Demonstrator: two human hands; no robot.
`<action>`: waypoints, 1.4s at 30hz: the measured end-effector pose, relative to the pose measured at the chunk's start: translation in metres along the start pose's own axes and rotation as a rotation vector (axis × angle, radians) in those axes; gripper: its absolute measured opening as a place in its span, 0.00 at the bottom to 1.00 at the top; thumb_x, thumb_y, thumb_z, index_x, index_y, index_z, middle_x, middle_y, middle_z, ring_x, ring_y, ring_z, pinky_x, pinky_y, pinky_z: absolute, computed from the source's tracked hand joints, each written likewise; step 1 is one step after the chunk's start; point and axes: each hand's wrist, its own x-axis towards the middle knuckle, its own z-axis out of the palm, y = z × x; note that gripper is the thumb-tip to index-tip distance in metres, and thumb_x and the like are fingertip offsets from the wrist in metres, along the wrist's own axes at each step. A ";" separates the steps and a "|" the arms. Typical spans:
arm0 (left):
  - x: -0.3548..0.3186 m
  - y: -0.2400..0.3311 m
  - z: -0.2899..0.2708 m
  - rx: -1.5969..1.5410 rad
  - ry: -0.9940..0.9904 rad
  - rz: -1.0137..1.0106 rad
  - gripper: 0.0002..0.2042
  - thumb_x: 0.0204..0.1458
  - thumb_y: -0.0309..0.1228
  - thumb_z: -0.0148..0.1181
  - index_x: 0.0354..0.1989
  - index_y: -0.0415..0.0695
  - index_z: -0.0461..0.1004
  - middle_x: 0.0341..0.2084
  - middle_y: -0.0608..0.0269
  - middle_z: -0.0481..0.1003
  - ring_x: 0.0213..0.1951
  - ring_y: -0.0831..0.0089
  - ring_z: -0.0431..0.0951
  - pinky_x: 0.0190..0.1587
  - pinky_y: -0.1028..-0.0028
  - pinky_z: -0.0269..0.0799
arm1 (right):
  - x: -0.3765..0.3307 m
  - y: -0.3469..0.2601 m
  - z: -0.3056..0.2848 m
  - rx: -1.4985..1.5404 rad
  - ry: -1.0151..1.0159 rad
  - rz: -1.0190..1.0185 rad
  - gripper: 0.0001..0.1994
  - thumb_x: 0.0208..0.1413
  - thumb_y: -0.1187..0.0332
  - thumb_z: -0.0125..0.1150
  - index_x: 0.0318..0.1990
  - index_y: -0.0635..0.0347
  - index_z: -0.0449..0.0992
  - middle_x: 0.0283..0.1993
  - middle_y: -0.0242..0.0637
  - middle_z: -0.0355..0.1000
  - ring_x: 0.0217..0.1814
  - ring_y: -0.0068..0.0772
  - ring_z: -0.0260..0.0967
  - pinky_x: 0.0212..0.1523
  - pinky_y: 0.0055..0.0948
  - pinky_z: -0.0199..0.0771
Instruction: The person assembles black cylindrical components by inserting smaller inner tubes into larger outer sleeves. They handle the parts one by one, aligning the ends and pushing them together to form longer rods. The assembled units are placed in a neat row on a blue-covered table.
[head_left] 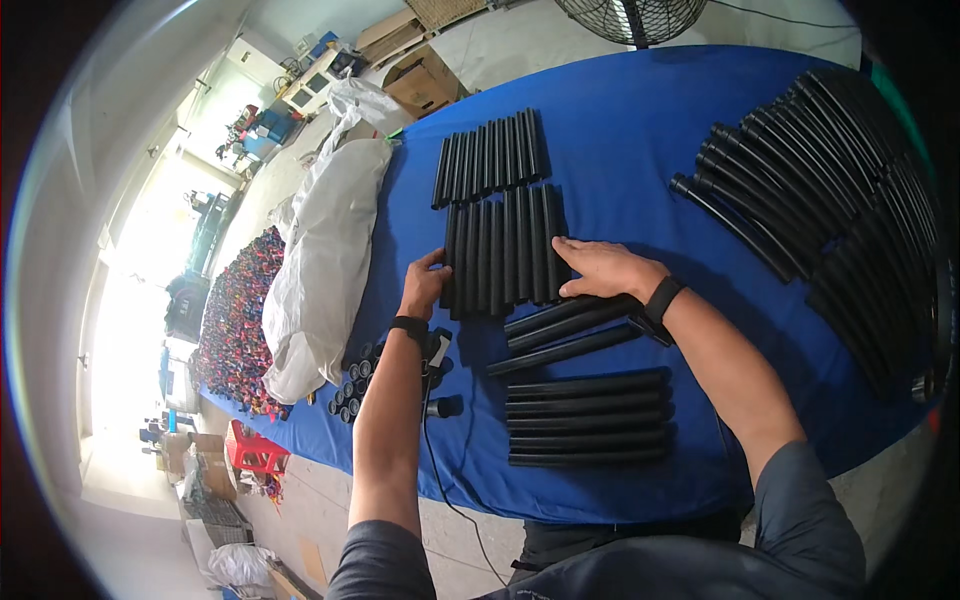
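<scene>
A row of black tubes (pixel 484 262) lies side by side on the blue cloth, pointing away from me. My left hand (pixel 425 287) touches its left edge, thumb and fingers apart. Against the right edge rests my right hand (pixel 607 268), its fingers stretched out. Beyond this row is a second row of black tubes (pixel 480 160), end to end with it. A few loose tubes (pixel 560 349) lie slanted below my right hand, partly hidden by its wrist. Nearer to me, several tubes (pixel 588 410) lie crosswise in a stack.
Black round caps (pixel 352 388) cluster left of my left forearm, with a cable (pixel 430 455) running off the near edge. A white sack (pixel 335 240) and a heap of small colourful pieces (pixel 240 320) stand at left. Many longer black tubes (pixel 800 170) cover the right side. A fan (pixel 640 18) stands behind.
</scene>
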 end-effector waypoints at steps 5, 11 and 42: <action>0.027 -0.022 -0.008 0.049 0.077 0.066 0.23 0.52 0.21 0.59 0.60 0.34 0.76 0.51 0.49 0.81 0.51 0.62 0.82 0.56 0.67 0.74 | 0.013 0.000 -0.001 -0.019 0.003 0.017 0.43 0.63 0.53 0.61 0.75 0.70 0.47 0.79 0.53 0.49 0.81 0.47 0.47 0.79 0.41 0.53; 0.017 -0.017 0.005 0.349 0.209 0.139 0.21 0.52 0.27 0.60 0.57 0.38 0.78 0.51 0.45 0.81 0.55 0.55 0.81 0.59 0.63 0.73 | 0.015 -0.004 -0.006 -0.027 -0.031 0.066 0.42 0.63 0.55 0.60 0.77 0.64 0.46 0.79 0.52 0.49 0.81 0.48 0.47 0.78 0.42 0.53; -0.365 0.039 0.113 0.877 -0.218 0.654 0.46 0.46 0.49 0.74 0.75 0.62 0.58 0.76 0.42 0.44 0.76 0.38 0.43 0.72 0.38 0.47 | -0.141 -0.021 0.017 0.226 0.430 0.156 0.31 0.66 0.54 0.59 0.70 0.63 0.65 0.73 0.53 0.61 0.75 0.52 0.57 0.73 0.43 0.58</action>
